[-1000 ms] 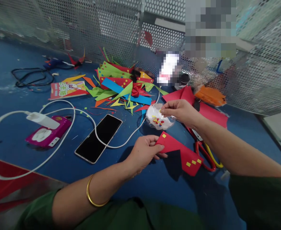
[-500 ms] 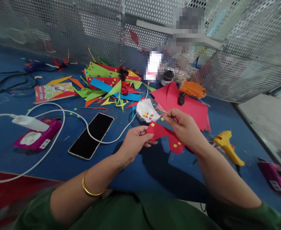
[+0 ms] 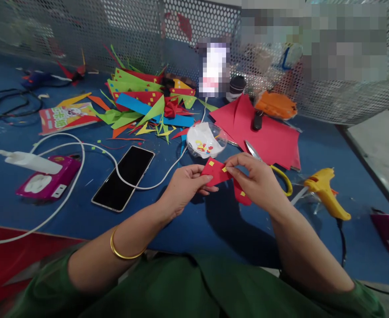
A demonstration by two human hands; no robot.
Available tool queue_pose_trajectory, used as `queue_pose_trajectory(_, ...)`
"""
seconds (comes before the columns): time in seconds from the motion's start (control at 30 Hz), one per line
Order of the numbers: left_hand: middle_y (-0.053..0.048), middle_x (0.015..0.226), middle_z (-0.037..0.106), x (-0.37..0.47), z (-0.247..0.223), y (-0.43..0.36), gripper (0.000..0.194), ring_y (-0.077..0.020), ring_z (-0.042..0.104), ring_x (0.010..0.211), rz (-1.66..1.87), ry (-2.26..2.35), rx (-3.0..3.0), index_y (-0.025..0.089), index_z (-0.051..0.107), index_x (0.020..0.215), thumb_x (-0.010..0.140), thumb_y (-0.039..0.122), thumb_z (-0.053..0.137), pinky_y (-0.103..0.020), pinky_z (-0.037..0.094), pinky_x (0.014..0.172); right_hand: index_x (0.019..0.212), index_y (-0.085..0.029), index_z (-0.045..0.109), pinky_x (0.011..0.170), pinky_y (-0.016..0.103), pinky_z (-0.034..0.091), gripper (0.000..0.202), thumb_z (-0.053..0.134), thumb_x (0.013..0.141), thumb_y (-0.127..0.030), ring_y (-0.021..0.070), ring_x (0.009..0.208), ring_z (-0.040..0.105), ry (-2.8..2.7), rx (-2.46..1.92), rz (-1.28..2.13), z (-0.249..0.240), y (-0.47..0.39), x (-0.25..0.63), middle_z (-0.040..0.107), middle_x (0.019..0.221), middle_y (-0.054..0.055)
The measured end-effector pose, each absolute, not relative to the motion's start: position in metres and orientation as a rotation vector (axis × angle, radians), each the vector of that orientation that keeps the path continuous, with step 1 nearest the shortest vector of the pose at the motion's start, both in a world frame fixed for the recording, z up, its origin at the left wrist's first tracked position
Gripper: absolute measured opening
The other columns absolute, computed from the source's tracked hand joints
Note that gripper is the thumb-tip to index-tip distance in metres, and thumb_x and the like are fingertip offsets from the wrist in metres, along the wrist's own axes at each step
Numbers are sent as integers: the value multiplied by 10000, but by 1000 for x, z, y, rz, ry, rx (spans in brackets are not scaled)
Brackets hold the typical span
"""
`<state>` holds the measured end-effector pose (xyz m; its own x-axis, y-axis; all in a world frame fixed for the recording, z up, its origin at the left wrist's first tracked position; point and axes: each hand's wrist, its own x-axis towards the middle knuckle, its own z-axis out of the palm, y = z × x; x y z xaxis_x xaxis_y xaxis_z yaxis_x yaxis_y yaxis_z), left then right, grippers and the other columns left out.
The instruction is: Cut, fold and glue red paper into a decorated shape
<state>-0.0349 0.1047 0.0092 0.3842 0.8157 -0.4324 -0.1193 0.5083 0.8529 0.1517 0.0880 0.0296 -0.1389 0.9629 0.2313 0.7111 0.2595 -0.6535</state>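
Note:
A folded red paper piece [image 3: 216,173] with small yellow squares is held over the blue table. My left hand [image 3: 188,185] pinches its left end between thumb and fingers. With thumb and forefinger closed, my right hand [image 3: 255,179] presses a small yellow square [image 3: 224,169] against the paper's upper edge. Another part of the red paper hangs below my right hand. Just beyond the paper stands a clear bowl [image 3: 221,140] with a white liner and small red and yellow bits.
Scissors [image 3: 283,179] and a yellow glue gun [image 3: 325,190] lie at right. Red sheets [image 3: 270,143] are behind. At left are a black phone [image 3: 124,176], a white cable [image 3: 161,185] and a purple power strip [image 3: 50,185]. Cut coloured paper [image 3: 144,101] lies at the back.
My right hand has brought the yellow square down onto the red paper. The view has shifted, and the scissors now show behind my right hand.

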Motion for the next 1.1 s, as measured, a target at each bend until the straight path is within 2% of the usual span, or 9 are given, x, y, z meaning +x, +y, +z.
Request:
queue_pose_trajectory(0.17, -17, 704, 735, -34, 10, 105, 43, -127, 731, 638, 700, 1024, 818, 134, 668, 868, 827, 126, 676, -185, 512, 571, 829, -229, 627, 924, 455, 466, 112, 561, 916, -204, 240, 1010, 649, -1987, -1412, 293, 21, 85, 145, 701, 983, 71)
queue_pose_trajectory(0.3, -24, 727, 741, -34, 9, 106, 80, -138, 739, 664, 696, 1019, 818, 131, 671, 908, 828, 137, 675, -190, 512, 580, 848, -238, 608, 1016, 506, 414, 101, 557, 918, -186, 263, 1106, 620, -2038, -1434, 195, 16, 83, 138, 695, 1010, 73)
queue_pose_trajectory(0.57, -16, 727, 736, -34, 8, 105, 77, -125, 731, 654, 695, 1005, 820, 131, 679, 911, 836, 147, 672, -181, 515, 579, 850, -241, 581, 1127, 520, 336, 105, 541, 938, -200, 245, 1115, 620, -2047, -1453, 37, 11, 80, 129, 688, 1045, 65)
queue_pose_trajectory(0.8, -8, 708, 731, -34, 7, 106, 37, -124, 720, 645, 720, 1024, 813, 139, 670, 868, 832, 128, 668, -196, 515, 578, 867, -253, 566, 1133, 551, 333, 91, 533, 950, -231, 267, 1215, 587, -2075, -1463, -51, 7, 78, 128, 679, 1091, 71)
queue_pose_trajectory(1.1, -1, 676, 722, -34, 7, 105, 14, -107, 709, 635, 727, 1001, 837, 136, 673, 853, 849, 127, 663, -176, 519, 572, 845, -248, 557, 1136, 538, 346, 101, 555, 945, -237, 255, 1165, 618, -1985, -1493, -119, 1, 77, 123, 679, 1064, 69)
